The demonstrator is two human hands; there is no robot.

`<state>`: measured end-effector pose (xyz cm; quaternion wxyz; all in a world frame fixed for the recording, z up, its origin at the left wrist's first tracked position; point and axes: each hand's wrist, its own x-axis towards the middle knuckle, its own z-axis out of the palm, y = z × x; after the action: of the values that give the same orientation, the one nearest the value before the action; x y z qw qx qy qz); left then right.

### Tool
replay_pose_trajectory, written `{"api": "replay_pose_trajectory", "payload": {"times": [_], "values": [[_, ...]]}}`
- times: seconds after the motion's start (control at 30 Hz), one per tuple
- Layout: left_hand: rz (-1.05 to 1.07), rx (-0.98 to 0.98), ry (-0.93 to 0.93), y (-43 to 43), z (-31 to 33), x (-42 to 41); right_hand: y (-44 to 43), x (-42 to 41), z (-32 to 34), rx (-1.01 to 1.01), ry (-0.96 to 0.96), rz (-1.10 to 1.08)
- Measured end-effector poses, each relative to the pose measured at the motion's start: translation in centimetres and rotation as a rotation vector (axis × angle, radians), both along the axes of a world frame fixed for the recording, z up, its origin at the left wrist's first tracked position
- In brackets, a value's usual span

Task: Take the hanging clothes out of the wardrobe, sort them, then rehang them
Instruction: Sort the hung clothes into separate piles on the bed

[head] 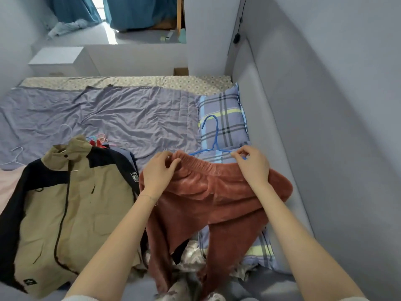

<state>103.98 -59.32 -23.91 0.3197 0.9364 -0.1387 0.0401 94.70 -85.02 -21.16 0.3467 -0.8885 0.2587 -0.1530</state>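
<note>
Rust-red fleece trousers [208, 198] with a gathered elastic waistband hang at lower centre of the frame, legs trailing down over the bed [130, 118]. The left hand [159, 170] has its fingers pinched closed on the waistband's left end; the right hand [252, 164] pinches the right end together with an arm of the blue hanger [213, 137] (its hook rises before the plaid pillow [225, 114]). At left lies a tan and black jacket [65, 213]; its sleeve badge and hem label are too small to read. Upper-left bed is open; a wall [325, 105] closes the right.
</note>
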Motion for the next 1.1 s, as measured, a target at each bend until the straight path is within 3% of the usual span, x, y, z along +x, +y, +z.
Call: {"api": "replay_pose_trajectory", "payload": {"times": [0.37, 0.6, 0.87, 0.97, 1.1], "values": [[-0.079, 0.007, 0.077, -0.7, -8.1, 12.6, -0.7, 12.4, -5.7, -0.028, 0.033, 0.04], [-0.045, 0.046, 0.236, -0.7, -21.6, 21.8, -1.1, 23.0, -18.6, -0.068, 0.194, 0.09], [-0.082, 0.12, 0.415, -1.7, -35.5, 24.5, -1.5, 25.9, -32.3, -0.188, 0.476, 0.211], [-0.091, 0.097, 0.451, -1.6, -36.5, 24.1, -0.6, 25.8, -33.2, -0.298, 0.565, 0.293], [-0.158, -0.037, 0.345, -0.7, -32.8, 23.1, 2.6, 24.6, -29.7, -0.255, 0.389, 0.276]]}}
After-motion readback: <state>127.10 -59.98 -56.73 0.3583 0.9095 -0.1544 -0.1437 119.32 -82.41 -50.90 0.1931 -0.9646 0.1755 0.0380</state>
